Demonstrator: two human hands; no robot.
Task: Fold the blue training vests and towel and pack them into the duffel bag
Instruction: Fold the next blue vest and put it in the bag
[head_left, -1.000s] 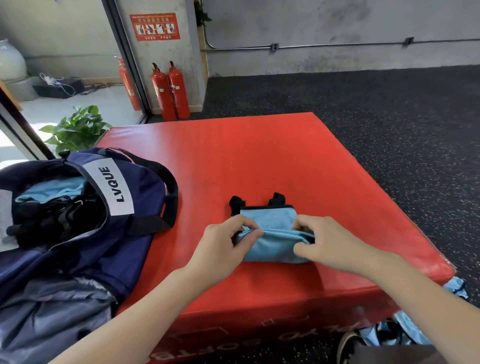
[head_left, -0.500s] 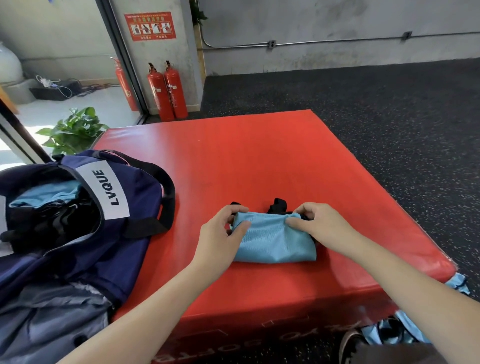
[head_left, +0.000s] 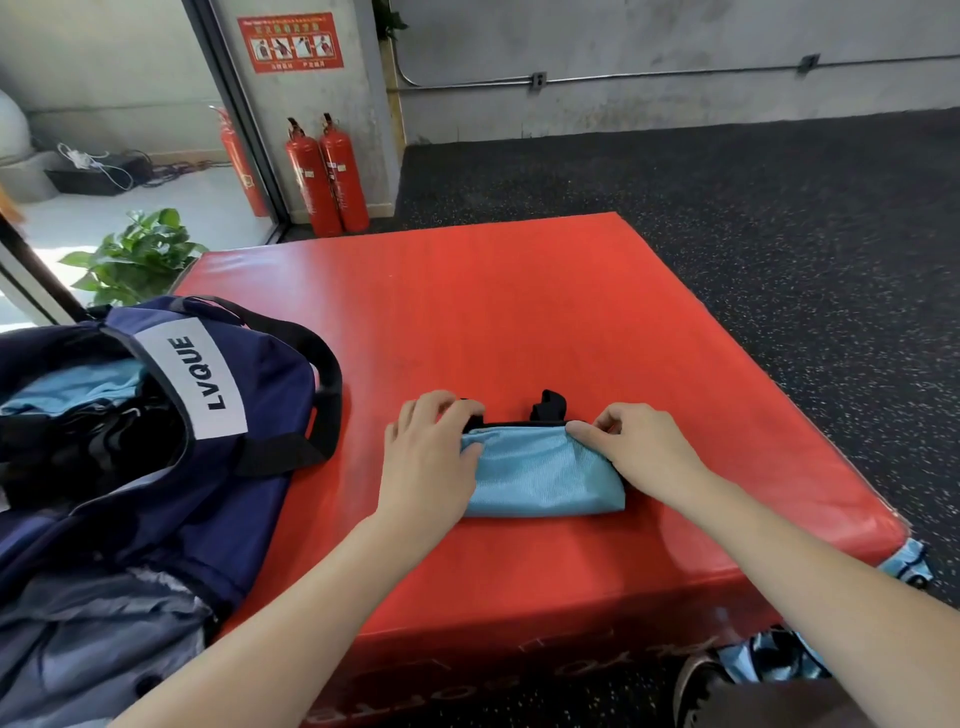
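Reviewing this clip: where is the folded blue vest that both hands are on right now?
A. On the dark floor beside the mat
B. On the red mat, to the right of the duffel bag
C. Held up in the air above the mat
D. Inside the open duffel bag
B: the folded blue vest lies on the red mat, right of the duffel bag, with the left hand and right hand at its ends.

The folded vest (head_left: 540, 475) is light blue mesh cloth, finely textured, edged in black binding; the mat (head_left: 519, 312) beneath it is red vinyl with a dull sheen — faintly scuffed; the duffel bag (head_left: 171, 415) is navy woven fabric, matt, with black webbing straps; the floor (head_left: 779, 208) is dark speckled rubber, rough.
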